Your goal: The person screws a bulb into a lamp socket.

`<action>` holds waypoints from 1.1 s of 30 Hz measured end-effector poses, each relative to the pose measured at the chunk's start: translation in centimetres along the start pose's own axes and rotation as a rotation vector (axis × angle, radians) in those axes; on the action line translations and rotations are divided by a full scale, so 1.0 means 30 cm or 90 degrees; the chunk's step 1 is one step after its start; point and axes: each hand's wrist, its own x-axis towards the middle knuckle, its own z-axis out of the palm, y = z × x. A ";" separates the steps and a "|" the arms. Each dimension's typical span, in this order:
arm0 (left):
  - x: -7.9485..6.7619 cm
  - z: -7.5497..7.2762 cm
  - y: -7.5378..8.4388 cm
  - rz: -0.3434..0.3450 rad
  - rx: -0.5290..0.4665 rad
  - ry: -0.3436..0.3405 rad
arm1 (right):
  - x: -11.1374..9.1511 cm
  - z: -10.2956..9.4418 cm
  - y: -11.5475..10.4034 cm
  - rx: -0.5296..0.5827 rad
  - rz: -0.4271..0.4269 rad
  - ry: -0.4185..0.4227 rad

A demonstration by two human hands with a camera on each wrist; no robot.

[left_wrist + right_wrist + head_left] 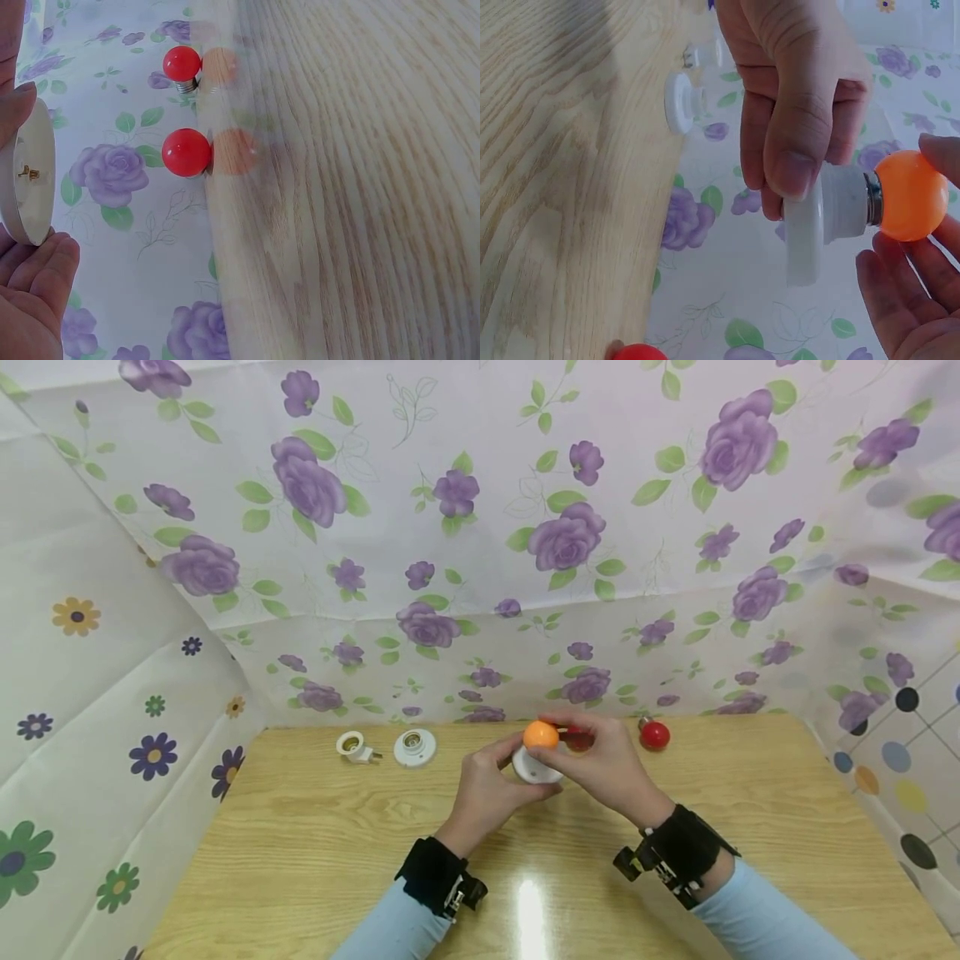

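Observation:
My left hand (483,789) grips the rim of a white round lamp holder (804,240) between thumb and fingers, raised over the wooden table. An orange light bulb (913,196) sits with its metal screw base at the holder's mouth, part of the thread still showing in the right wrist view. Around the bulb's globe are the thumb and fingers of my right hand (609,770). The back of the lamp holder (37,172), with small brass screws, faces the left wrist camera.
Two red bulbs lie at the table's back edge: one red bulb (655,735) right of my hands, another (186,152) partly hidden behind my right hand in the head view. A white plug-in lamp holder (352,747) and a second round holder (415,749) are back left. Flowered cloth (450,568) hangs behind.

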 end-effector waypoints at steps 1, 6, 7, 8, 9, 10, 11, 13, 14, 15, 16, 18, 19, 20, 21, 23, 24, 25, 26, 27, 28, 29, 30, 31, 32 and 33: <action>0.000 0.000 0.000 0.001 0.000 0.000 | 0.000 0.000 0.013 -0.005 -0.001 0.000; 0.002 -0.003 0.000 0.003 0.001 -0.001 | 0.006 -0.009 0.076 -0.014 -0.006 -0.014; 0.002 -0.003 0.000 0.003 0.002 0.001 | 0.008 -0.012 0.081 -0.015 -0.007 -0.021; 0.003 -0.004 0.000 0.004 0.003 0.002 | 0.009 -0.014 0.084 -0.014 -0.010 -0.029; 0.003 -0.004 0.000 0.004 0.003 0.004 | 0.010 -0.016 0.085 -0.010 -0.013 -0.038; 0.003 -0.004 -0.002 0.005 0.004 0.005 | 0.011 -0.017 0.085 -0.004 -0.014 -0.049; 0.003 -0.005 -0.002 0.006 0.002 0.006 | 0.011 -0.018 0.085 -0.001 -0.012 -0.061; 0.003 -0.005 -0.002 0.009 -0.001 0.008 | 0.010 -0.017 0.080 0.008 -0.011 -0.086; 0.003 -0.005 -0.002 0.010 -0.002 0.008 | 0.010 -0.016 0.075 0.016 -0.010 -0.096; 0.003 -0.005 -0.002 0.012 -0.002 0.007 | 0.009 -0.015 0.066 0.020 -0.007 -0.103; 0.003 -0.005 -0.003 0.014 -0.002 0.007 | 0.008 -0.014 0.056 0.022 -0.006 -0.107; 0.003 -0.005 -0.003 0.016 -0.002 0.007 | 0.007 -0.012 0.032 0.032 -0.008 -0.109; 0.002 -0.004 -0.003 0.017 -0.001 0.006 | 0.007 -0.011 0.019 0.037 -0.008 -0.108; 0.002 -0.004 -0.004 0.017 -0.001 0.006 | 0.007 -0.010 0.006 0.041 -0.006 -0.105; 0.002 -0.004 -0.004 0.017 -0.002 0.005 | 0.007 -0.009 -0.004 0.044 -0.007 -0.102; 0.002 -0.004 -0.005 0.017 -0.003 0.005 | 0.007 -0.009 -0.017 0.050 -0.010 -0.099; 0.002 -0.003 -0.005 0.018 -0.002 0.005 | 0.006 -0.009 -0.022 0.051 -0.010 -0.097; 0.002 -0.003 -0.005 0.019 -0.002 0.005 | 0.006 -0.009 -0.026 0.050 -0.011 -0.096; 0.002 -0.002 -0.006 0.021 -0.001 0.006 | 0.007 -0.009 -0.028 0.049 -0.013 -0.094; 0.002 -0.002 -0.006 0.022 0.000 0.006 | 0.007 -0.009 -0.030 0.048 -0.014 -0.093; 0.002 -0.002 -0.007 0.023 0.001 0.007 | 0.007 -0.009 -0.029 0.045 -0.016 -0.093; 0.003 -0.002 -0.007 0.023 0.003 0.008 | 0.007 -0.009 -0.026 0.042 -0.018 -0.091; 0.002 -0.001 -0.008 0.023 0.004 0.009 | 0.007 -0.009 -0.024 0.039 -0.018 -0.091; 0.002 -0.001 -0.008 0.022 0.005 0.010 | 0.007 -0.010 -0.021 0.035 -0.018 -0.091; 0.002 -0.001 -0.008 0.022 0.006 0.011 | 0.006 -0.010 -0.021 0.033 -0.015 -0.091; 0.002 -0.001 -0.008 0.021 0.006 0.011 | 0.007 -0.011 -0.015 0.028 -0.014 -0.091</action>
